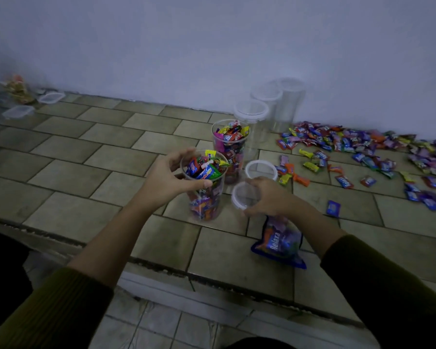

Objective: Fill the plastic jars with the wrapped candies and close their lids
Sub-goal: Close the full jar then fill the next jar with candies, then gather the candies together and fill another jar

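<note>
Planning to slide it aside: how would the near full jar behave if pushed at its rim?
Tall and narrow, the near jar may tip. Packed full, it is probably heavy. Open-topped, lid in the right hand, it could spill candies.

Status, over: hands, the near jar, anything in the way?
Left hand grips near jar at rim, full, uncapped. Right hand holds lid beside it. Candies poke above rim, may fight the lid.

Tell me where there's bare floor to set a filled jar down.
Bare tiles lie left of the near jar, out to the small tubs by the wall, and right of the candy bag. Crowded: the candy pile at right, and around the second jar.
</note>
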